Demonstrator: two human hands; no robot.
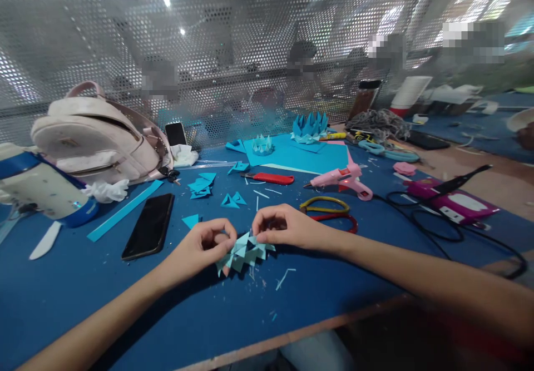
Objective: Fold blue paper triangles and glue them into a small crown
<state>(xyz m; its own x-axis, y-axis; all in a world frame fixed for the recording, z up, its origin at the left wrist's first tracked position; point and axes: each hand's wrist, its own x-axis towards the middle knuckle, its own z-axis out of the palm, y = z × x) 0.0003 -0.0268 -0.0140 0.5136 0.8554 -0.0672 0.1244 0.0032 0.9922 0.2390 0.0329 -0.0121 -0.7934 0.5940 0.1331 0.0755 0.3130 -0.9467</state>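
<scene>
A pale blue ring of folded paper triangles point(245, 254) is between my hands, just above the table near its front. My left hand point(212, 240) pinches the ring's left side with thumb and forefinger. On its upper right side, my right hand point(279, 226) has finger and thumb closed on the paper points. Beyond my left hand lies a loose blue paper triangle point(191, 221). Folded blue pieces point(202, 185) are piled farther back, and a couple more folded triangles point(233, 199) rest beside them. Scissors with yellow and red handles point(329, 204) lie behind my right wrist.
A red utility knife point(273, 178) and a pink glue gun point(340, 181) lie beyond my hands. A dark phone point(149, 226) is at left, below a backpack point(100, 134). Blue sheets point(283, 157) carry two paper crowns. Cables and a purple power bank point(454, 199) are at right.
</scene>
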